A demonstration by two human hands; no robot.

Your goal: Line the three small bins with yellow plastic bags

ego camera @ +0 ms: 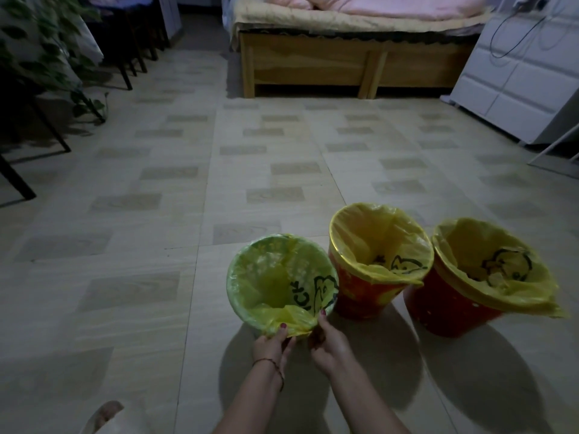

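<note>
The green bin [244,296] stands on the tiled floor [125,245], leftmost of three, lined with a yellow bag [282,277] (a printed cartoon shows on the inner wall). At the near rim, the left hand [272,341] and right hand [327,343] each pinch the bag's gathered overhang [294,321]. Just beside it stand two red bins, the middle bin [363,296] and right bin [438,308], both already lined. A wooden bed [344,64] stands well beyond.

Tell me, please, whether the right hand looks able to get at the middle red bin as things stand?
Probably yes. The right hand is at the green bin's near rim, and the middle red bin stands just beside it with only bare floor between.
</note>
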